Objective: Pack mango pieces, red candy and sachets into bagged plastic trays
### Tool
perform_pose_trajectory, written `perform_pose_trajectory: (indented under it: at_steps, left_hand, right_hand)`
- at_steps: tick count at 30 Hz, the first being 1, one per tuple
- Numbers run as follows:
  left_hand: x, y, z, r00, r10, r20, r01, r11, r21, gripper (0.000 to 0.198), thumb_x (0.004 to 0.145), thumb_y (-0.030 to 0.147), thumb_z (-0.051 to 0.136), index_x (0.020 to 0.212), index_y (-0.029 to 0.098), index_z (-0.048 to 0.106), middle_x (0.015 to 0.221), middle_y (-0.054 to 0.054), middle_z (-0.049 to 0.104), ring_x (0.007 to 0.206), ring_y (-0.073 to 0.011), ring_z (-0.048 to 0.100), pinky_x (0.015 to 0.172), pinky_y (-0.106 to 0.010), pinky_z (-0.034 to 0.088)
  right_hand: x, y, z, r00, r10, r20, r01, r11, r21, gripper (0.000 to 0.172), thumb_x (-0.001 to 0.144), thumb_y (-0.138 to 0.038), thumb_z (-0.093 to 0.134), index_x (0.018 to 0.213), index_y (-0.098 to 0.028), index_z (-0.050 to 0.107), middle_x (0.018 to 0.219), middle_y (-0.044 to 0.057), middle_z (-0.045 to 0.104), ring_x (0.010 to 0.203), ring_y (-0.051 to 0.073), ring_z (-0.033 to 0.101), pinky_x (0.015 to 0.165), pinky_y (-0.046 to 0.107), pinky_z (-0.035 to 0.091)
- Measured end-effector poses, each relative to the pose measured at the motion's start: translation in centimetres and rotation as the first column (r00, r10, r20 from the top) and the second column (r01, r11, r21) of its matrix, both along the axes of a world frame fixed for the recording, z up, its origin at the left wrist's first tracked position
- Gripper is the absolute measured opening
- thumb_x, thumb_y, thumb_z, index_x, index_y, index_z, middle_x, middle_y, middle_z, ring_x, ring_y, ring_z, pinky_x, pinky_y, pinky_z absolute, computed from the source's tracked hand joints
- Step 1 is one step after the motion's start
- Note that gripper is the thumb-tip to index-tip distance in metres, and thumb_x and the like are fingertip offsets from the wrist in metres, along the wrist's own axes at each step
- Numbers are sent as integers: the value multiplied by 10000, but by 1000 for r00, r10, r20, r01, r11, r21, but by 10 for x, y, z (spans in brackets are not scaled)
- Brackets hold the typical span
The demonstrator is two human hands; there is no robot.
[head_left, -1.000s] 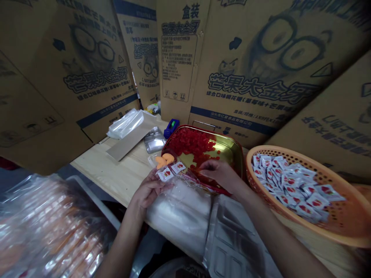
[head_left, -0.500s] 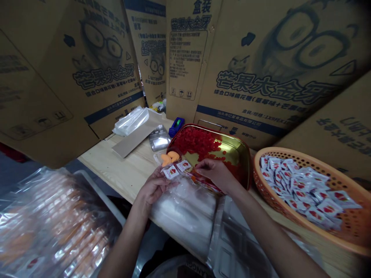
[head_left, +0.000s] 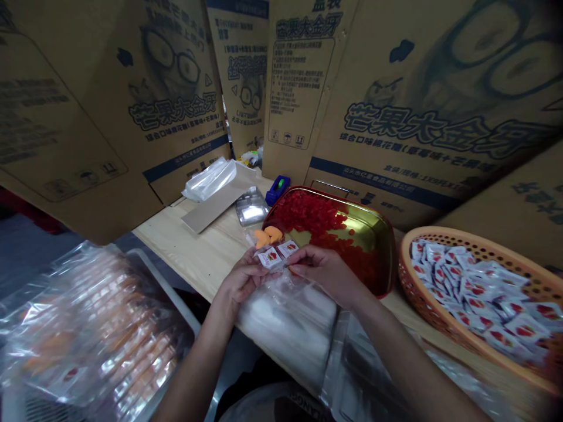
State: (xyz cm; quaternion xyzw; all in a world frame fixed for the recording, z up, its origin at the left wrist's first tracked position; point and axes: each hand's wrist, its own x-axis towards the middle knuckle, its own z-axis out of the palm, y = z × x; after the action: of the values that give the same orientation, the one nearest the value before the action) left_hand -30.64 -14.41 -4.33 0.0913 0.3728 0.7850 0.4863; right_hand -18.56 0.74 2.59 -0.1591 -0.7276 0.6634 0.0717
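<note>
Toward the left end of the pale wooden table (head_left: 180, 237), a bundle of clear bags (head_left: 209, 180) lies beside a cardboard strip (head_left: 215, 208). Right of the strip come a small clear tray (head_left: 252, 208) and a blue tape dispenser (head_left: 278, 190), nearer the far edge. A red-rimmed gold tray (head_left: 373, 231) sits mid-table, an orange basket (head_left: 416, 293) just right of it. Along the near edge lie stacked plastic film (head_left: 285, 328) and clear compartmented trays (head_left: 356, 357), side by side.
</note>
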Motion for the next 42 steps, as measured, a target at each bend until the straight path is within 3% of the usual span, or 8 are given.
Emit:
perform_pose_trajectory:
  at_steps: [7, 14, 20, 27, 30, 32, 36, 42]
  left_hand:
    - [0, 2, -1, 1000, 4, -5, -4, 1000, 1, 582, 543, -66, 636, 1051, 193, 524, 966, -35, 653, 817, -181, 635, 708, -298, 512]
    - [0, 2, 0, 1000, 15, -10, -15, 1000, -20, 593, 543, -56, 629, 1064, 200, 512, 984, -23, 640, 836, -177, 630, 728, -314, 514]
    - [0, 1, 3, 1000, -1, -13, 1, 1000, -25, 583, 551, -47, 633, 1071, 184, 509, 988, -45, 640, 847, -180, 632, 715, -290, 524]
    - [-2, -3, 5, 1000, 12, 1, -12, 999, -32, 581, 564, -64, 620, 1075, 190, 510, 1016, -40, 646, 868, -191, 637, 747, -327, 534]
    - [-2, -10, 5, 1000, 28, 4, -28, 999, -24, 589, 579, -66, 610, 1097, 194, 508, 1069, -47, 637, 906, -194, 630, 777, -334, 529]
    - [-2, -16, 5, 999, 46, 1, -46, 999, -26, 591, 589, -67, 605, 1109, 197, 510, 1071, -42, 637, 910, -188, 628, 794, -342, 525]
    - [1, -24, 7, 998, 66, -19, -67, 996, -63, 577, 603, -61, 605, 1110, 200, 520, 1072, -38, 639, 912, -184, 628, 797, -333, 527]
    - [3, -27, 11, 997, 80, -24, -82, 992, -97, 648, 591, -54, 612, 1167, 213, 482, 1113, -57, 626, 925, -197, 630, 783, -325, 531]
  right_hand:
    - [-11, -15, -15, 995, 104, -4, -102, 982, 158, 96, 676, -186, 558, 694, -177, 651, 679, -17, 616, 642, 104, 522, 586, 210, 403]
    - [-8, -15, -12, 998, 50, -27, -48, 998, 51, 74, 644, -237, 599, 690, -181, 611, 670, -25, 596, 626, 106, 514, 586, 220, 406]
    - [-5, -1, -9, 996, -88, -24, 90, 985, 145, 115, 645, -262, 620, 720, -177, 601, 696, -20, 590, 642, 113, 523, 600, 236, 416]
    - [-11, 21, -20, 992, -89, -86, 103, 979, 176, 206, 714, -306, 573, 863, -171, 617, 838, 22, 649, 722, 134, 579, 656, 258, 454]
    - [-24, 56, -32, 955, -292, -59, 282, 824, 491, 186, 776, -248, 487, 877, -159, 614, 875, 43, 659, 759, 137, 591, 688, 254, 458]
    - [-36, 80, -43, 948, -317, 43, 209, 714, 668, 165, 757, -158, 481, 826, -153, 632, 841, 44, 670, 749, 136, 599, 682, 236, 451]
    - [-63, 98, -64, 955, -221, 198, 1, 669, 744, 162, 702, -62, 539, 724, -163, 663, 757, 37, 684, 728, 141, 613, 679, 214, 429]
    - [-107, 80, -83, 952, -154, 263, -135, 560, 817, 299, 742, -47, 502, 973, -160, 655, 1019, 99, 646, 952, 162, 574, 796, 221, 389]
